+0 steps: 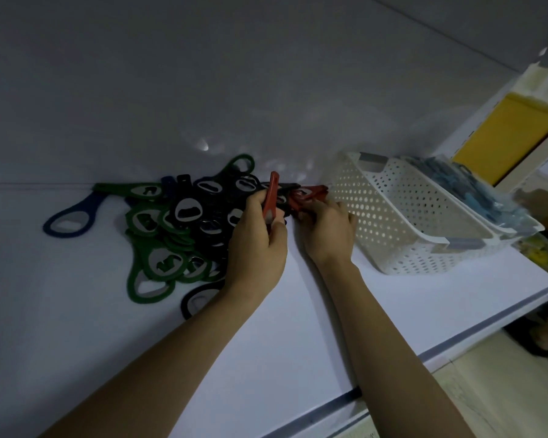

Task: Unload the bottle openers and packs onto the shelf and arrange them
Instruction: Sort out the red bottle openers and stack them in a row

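this looks to me like a shop or its stockroom, dimly lit. i'm reaching over a wide white shelf (298,327) with a plain white back panel (203,74), the kind of fitting shops use for display. what lies on it is stock in bulk: a heap of bottle openers (178,222) of one shape in green, black, blue and red. beside it stands a white perforated basket (393,222), and behind that a second one with blue packs (450,181). to the right are a yellow panel (503,137) and tiled floor (494,390) below.
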A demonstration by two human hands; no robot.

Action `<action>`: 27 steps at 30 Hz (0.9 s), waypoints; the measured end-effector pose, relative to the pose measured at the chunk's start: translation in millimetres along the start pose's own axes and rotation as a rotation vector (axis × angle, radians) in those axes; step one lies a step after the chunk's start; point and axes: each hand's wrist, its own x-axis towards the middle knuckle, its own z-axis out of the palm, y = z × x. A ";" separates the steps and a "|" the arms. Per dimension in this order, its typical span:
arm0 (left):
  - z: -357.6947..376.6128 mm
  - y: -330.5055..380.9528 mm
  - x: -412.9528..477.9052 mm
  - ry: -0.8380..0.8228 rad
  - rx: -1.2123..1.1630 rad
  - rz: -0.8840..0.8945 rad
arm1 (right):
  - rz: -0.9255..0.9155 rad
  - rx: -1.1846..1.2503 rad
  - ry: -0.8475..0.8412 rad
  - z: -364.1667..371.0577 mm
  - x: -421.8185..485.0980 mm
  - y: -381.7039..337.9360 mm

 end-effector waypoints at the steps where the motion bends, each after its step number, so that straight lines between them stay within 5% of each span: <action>1: -0.3 0.3 -0.1 -0.003 0.000 0.002 | -0.003 0.023 0.056 -1.2 -0.5 -0.5; 8: -0.6 3.5 -1.8 -0.008 0.018 0.028 | 0.214 0.889 0.348 -15.7 -9.0 -11.7; 13: -1.4 4.3 -2.1 -0.034 -0.023 0.040 | 0.290 1.421 0.089 -27.8 -9.5 -14.1; 21: -0.9 2.4 -3.5 0.009 -0.004 0.121 | 0.339 1.446 0.020 -36.8 -12.5 -19.0; 27: -2.0 -0.9 -1.4 -0.037 0.019 0.051 | 0.114 1.592 -0.304 -37.9 -17.7 -26.3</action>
